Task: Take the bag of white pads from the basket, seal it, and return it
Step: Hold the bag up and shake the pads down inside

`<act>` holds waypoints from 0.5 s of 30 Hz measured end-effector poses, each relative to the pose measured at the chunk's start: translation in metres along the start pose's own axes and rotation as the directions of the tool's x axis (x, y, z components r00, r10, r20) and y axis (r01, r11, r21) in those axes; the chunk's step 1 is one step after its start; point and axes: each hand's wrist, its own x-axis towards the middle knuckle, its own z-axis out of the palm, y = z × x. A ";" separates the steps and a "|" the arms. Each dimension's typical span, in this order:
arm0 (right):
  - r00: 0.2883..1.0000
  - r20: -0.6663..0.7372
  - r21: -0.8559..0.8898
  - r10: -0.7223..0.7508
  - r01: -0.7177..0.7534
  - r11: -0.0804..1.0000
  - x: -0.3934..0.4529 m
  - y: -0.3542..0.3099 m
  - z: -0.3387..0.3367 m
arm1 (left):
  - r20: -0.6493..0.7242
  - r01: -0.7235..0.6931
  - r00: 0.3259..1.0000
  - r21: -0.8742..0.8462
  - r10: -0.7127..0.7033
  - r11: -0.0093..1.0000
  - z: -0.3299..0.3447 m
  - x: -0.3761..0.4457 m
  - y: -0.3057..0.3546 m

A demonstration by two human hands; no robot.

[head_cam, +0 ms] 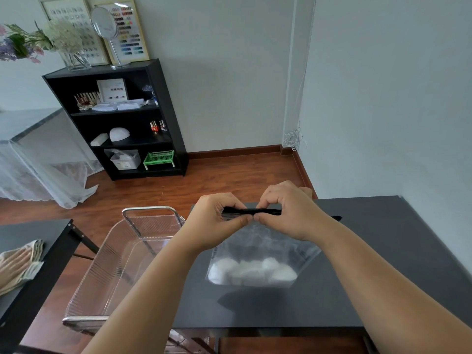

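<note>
From the head camera, both hands meet above a dark grey counter (370, 251), thumbs nearly touching at the middle. The left hand (217, 221) pinches the black zip strip (251, 212) at the top of a clear plastic bag holding white pads (255, 264), thumb in front and curled fingers behind. The right hand (286, 213) pinches the same strip just beside it, fingers curled over the top edge, thumb pressed on the near side. The strip's far end pokes out past the right wrist. The bag hangs down from the two hands towards the person, its lower part bulging with the white pads, which sit below and between the forearms; whether its bottom edge touches the counter I cannot tell. A dark shadow lies on the counter under it.

To the left of the left forearm stands a clear ribbed plastic basket (102, 272) with a metal handle, nothing visible inside it. Further left, a folded beige cloth (18, 264) lies on another dark counter. Well beyond the hands, a black bookshelf (166, 103) stands against the wall, with a green basket (158, 159) on its bottom shelf
</note>
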 end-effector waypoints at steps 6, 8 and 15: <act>0.999 -0.033 -0.013 -0.038 0.037 0.999 0.002 0.006 0.002 | -0.038 0.010 0.999 -0.047 -0.011 0.999 0.005 0.003 -0.001; 0.999 -0.034 -0.005 -0.025 0.025 1.000 0.003 0.009 0.000 | -0.040 -0.005 0.999 -0.023 0.004 1.000 0.002 0.005 -0.002; 0.996 0.063 -0.091 0.056 -0.051 0.995 -0.004 0.027 -0.001 | -0.068 -0.045 0.996 0.068 0.050 0.997 -0.011 0.007 -0.010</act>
